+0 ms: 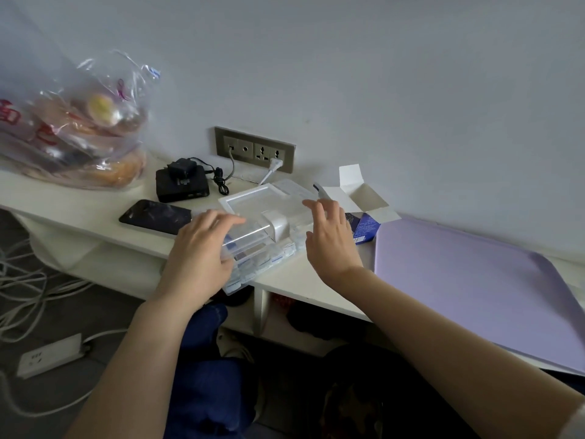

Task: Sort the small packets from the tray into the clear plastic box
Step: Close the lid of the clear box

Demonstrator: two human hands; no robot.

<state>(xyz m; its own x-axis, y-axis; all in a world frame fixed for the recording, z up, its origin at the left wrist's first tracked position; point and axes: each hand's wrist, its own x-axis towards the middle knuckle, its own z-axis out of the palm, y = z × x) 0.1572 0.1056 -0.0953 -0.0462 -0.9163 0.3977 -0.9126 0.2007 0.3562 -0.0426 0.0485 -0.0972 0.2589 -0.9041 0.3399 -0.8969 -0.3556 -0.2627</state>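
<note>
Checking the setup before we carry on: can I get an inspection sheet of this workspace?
Surface: white desk, against the wall.
Job's things: box, lid on top, packets inside; purple tray, no packets seen.
Clutter: phone, black device, food bag, opened carton.
Hands: left hand rests on the box; right hand open beside it, fingers spread.
Cables: two plugged into the socket; loose cables and power strip on the floor.
Surroundings: plain wall, knees under the desk.

Box (pixel 269 223) between phone (pixel 155 214) and tray (pixel 468 280)
</note>
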